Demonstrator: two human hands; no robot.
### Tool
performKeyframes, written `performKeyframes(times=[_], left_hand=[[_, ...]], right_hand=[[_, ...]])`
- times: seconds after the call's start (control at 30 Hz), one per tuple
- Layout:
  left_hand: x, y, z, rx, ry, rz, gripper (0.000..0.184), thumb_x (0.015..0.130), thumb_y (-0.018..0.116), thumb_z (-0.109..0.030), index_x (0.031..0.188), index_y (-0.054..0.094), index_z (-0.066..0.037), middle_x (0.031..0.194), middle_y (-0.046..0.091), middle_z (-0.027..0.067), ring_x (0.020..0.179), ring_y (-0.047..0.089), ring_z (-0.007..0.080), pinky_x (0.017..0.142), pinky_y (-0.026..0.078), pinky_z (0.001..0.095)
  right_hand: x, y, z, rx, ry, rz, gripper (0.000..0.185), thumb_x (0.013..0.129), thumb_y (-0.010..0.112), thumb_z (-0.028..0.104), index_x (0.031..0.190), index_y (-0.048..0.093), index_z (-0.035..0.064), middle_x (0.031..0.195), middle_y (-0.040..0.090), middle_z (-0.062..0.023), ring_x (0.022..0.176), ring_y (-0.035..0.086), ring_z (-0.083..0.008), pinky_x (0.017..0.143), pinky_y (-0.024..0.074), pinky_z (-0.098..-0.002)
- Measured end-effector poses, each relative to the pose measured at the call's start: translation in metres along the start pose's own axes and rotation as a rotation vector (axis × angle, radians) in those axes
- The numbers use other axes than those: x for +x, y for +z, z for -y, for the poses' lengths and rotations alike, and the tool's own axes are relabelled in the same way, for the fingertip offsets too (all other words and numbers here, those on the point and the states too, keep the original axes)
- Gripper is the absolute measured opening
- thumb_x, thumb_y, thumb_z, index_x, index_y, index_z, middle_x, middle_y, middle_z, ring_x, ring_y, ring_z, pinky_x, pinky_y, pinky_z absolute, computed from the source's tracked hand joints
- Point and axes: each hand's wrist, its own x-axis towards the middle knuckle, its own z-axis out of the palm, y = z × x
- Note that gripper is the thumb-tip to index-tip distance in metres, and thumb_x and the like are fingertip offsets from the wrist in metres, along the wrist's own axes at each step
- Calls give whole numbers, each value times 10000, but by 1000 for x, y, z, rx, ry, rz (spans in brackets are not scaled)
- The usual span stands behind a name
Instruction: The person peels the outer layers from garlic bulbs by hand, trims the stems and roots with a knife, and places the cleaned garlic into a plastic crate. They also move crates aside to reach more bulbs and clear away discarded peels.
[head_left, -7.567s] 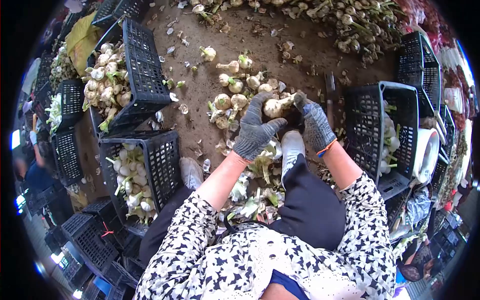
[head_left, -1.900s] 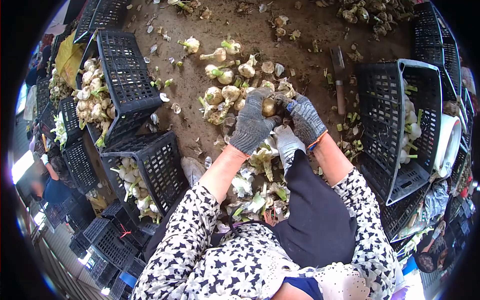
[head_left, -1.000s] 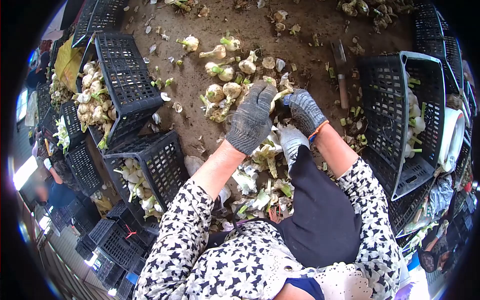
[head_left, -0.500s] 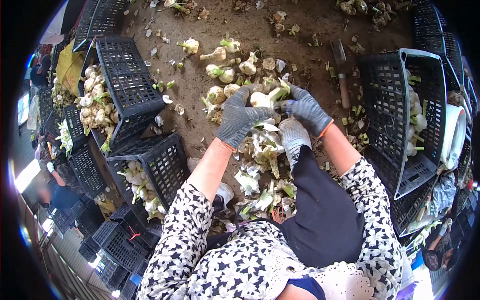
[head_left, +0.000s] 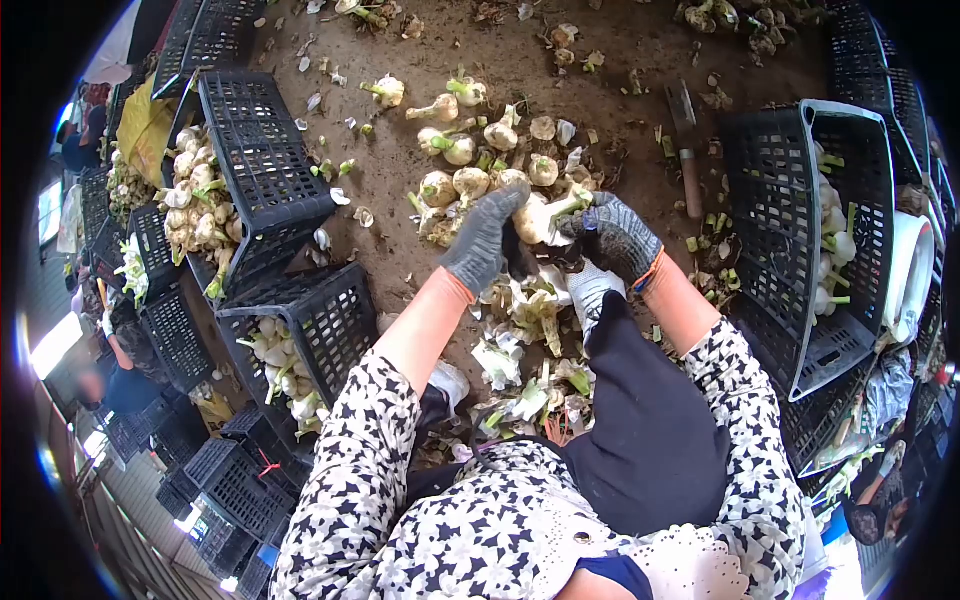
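Observation:
A pale garlic bulb (head_left: 533,221) with a short green stem is held between my two gloved hands, above the dirt floor. My left hand (head_left: 490,238) is closed around the bulb's left side. On the right, my right hand (head_left: 618,240) has its fingers curled at the stem end; the fingertips are partly hidden. Just beyond my hands lie several loose garlic bulbs (head_left: 458,149) with roots and cut stems. Beneath them is a heap of peeled skins and leaves (head_left: 497,358), beside my shoe (head_left: 592,288).
Black plastic crates stand on both sides: a tipped one with garlic at upper left (head_left: 262,140), another at lower left (head_left: 335,315), and one at right (head_left: 770,200). A wooden-handled blade tool (head_left: 690,180) lies on the floor. A person (head_left: 125,375) is at far left.
My right hand has curled and shifted slightly down and right. My left hand has turned around the bulb, which now shows more of its side between the hands.

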Motion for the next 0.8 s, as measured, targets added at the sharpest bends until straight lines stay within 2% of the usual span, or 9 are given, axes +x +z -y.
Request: performKeyframes(times=[0.23,0.3,0.37,0.43,0.57,0.67,0.73,0.77,0.8], left_hand=[[-9,4,31,705,485,-126,303,771,517,-267,932,509,-10,860,558,73,662,577,129,557,505,249],[-14,3,27,-97,122,66,317,738,542,-264,930,512,-13,806,573,81,664,583,153,563,513,267],[-17,19,30,-328,95,-178,369,734,533,-344,933,527,-33,772,589,75,679,588,176,578,518,308],[-14,17,34,-518,-10,-156,433,747,507,-436,943,528,-51,781,591,65,660,579,180,560,505,324],[-11,21,36,-584,98,-174,379,790,492,-380,958,495,-41,799,585,98,589,568,198,479,484,304],[-12,19,31,-437,192,-196,416,795,468,-414,969,484,-37,794,581,101,620,575,191,527,494,288],[-10,13,29,-48,362,-238,388,740,585,-307,981,475,-24,790,579,97,665,578,155,586,483,256],[-8,13,28,146,442,-253,401,713,643,-254,987,471,-17,789,579,95,688,579,137,615,477,240],[-6,14,29,320,435,-214,434,650,703,-175,982,469,-21,798,578,75,691,565,120,607,469,239]], right_hand=[[2,-2,15,201,118,-65,194,661,554,98,843,622,89,736,599,-112,674,574,-255,635,454,-323],[2,-2,8,81,55,19,211,675,544,82,875,610,95,788,605,-94,712,578,-233,655,456,-310],[-7,-4,10,651,324,91,218,683,535,95,893,592,105,826,600,-55,719,568,-210,665,454,-307],[-2,-18,11,159,48,175,225,694,535,117,915,576,112,853,589,-25,729,560,-189,674,450,-294],[6,0,25,394,827,-141,163,696,583,144,855,597,115,813,595,-61,733,568,-203,678,452,-295],[2,16,15,473,844,-542,181,692,600,154,864,599,98,799,594,-78,710,572,-201,660,460,-295],[-7,16,11,1469,944,-671,180,700,599,135,869,598,72,789,596,-63,672,560,-176,644,455,-276],[1,17,7,960,978,-276,126,733,577,96,847,602,49,764,594,-33,681,545,-125,646,445,-246],[-4,17,15,967,900,-312,97,749,562,96,820,603,45,740,591,-23,673,539,-114,637,439,-235]])
